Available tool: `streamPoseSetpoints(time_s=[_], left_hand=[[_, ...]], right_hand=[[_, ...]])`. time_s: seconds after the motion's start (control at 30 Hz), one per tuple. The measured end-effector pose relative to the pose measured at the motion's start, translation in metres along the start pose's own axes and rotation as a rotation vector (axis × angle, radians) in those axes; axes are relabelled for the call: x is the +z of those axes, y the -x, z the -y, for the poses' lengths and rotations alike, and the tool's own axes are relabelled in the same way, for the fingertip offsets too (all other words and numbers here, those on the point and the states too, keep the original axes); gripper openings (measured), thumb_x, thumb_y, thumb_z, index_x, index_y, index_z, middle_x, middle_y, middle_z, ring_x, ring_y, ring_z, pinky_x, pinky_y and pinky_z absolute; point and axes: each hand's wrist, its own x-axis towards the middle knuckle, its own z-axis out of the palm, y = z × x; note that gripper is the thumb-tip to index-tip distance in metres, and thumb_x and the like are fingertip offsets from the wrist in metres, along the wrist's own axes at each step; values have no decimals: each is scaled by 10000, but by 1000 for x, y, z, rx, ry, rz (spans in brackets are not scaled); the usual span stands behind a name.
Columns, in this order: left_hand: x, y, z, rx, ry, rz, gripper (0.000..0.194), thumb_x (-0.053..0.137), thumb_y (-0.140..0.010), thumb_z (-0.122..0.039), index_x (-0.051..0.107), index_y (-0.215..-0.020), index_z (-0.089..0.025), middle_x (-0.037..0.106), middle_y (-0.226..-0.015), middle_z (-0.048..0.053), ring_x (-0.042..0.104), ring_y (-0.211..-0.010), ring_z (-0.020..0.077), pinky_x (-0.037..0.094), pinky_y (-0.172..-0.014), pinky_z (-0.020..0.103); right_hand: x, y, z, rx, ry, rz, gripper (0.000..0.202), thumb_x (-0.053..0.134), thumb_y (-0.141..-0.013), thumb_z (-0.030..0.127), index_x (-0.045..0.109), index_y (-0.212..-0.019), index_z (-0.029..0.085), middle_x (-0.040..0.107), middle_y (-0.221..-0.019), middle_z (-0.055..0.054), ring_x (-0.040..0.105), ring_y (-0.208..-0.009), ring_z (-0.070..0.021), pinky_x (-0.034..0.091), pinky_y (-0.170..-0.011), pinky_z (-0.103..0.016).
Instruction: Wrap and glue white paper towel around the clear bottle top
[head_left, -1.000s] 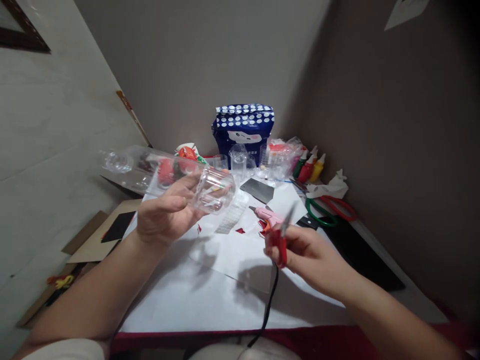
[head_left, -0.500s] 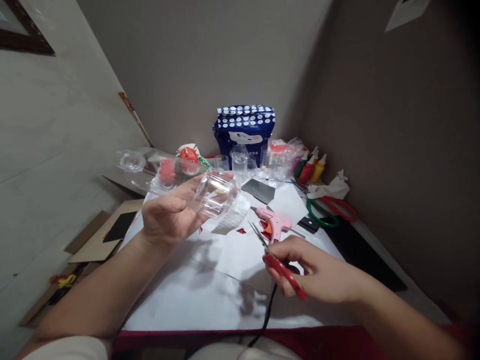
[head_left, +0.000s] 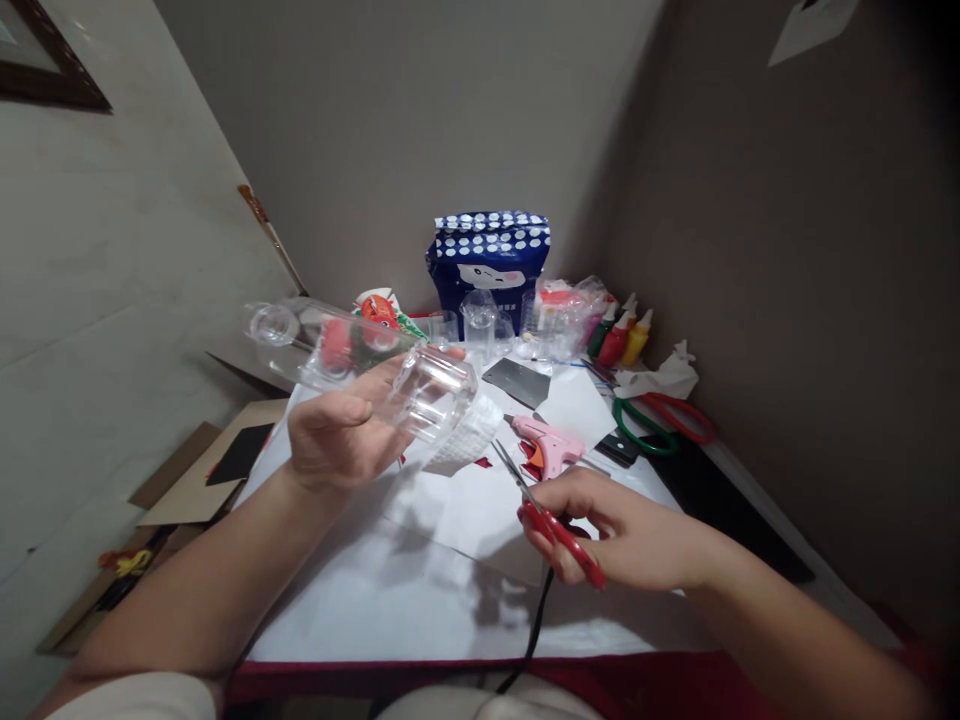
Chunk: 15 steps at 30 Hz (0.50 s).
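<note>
My left hand (head_left: 337, 425) is wrapped round a clear plastic bottle (head_left: 435, 395), held tilted above the table. Its narrower, ring-like end points to the upper left; the wider end faces right. A white textured piece (head_left: 472, 435) hangs at that wide end; whether it is attached I cannot tell. My right hand (head_left: 607, 530) grips red-handled scissors (head_left: 559, 540) by the loops. Their blades are slightly apart, pointing up and left, just short of the white piece. Behind the scissors lies a pink glue gun (head_left: 551, 447) with an orange trigger.
A blue dotted bag (head_left: 487, 260) stands at the back among clear plastic cups (head_left: 480, 320). Paint bottles (head_left: 615, 335) stand to its right, before green and red scissor handles (head_left: 645, 430). A dark cable (head_left: 536, 630) crosses the front edge. Cardboard (head_left: 202, 470) lies left.
My right hand with the scissors has shifted slightly left and up, nearer the white piece. The bottle has turned a little in my left hand, its far end moving right.
</note>
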Motion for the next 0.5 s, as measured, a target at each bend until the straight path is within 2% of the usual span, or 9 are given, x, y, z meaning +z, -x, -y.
streamPoseSetpoints(time_s=[0.13, 0.3, 0.5], left_hand=[[-2, 2, 1, 5, -7, -52, 637, 590, -563, -319, 641, -1161, -105, 691, -1168, 107, 456, -1309, 383, 296, -1149, 511], [-8, 3, 1, -3, 11, -93, 655, 600, -541, -321, 631, -1166, -128, 689, -1158, 81, 447, -1322, 348, 332, -1134, 435], [-9, 2, 2, -5, 20, -79, 672, 609, -544, -334, 614, -1177, -109, 691, -1136, 97, 492, -1268, 355, 368, -1099, 439]], right_hand=[[0, -1, 3, -10, 1, 11, 165, 560, -772, 104, 480, -647, 176, 507, -590, 45, 423, -570, -81, 325, -539, -181], [1, 0, 7, -17, -27, 38, 233, 586, -822, 258, 489, -622, 185, 487, -570, 31, 447, -541, -96, 377, -550, -210], [0, 1, 6, 3, -63, 64, 177, 575, -781, 199, 477, -633, 193, 480, -569, 43, 457, -531, -89, 401, -556, -204]])
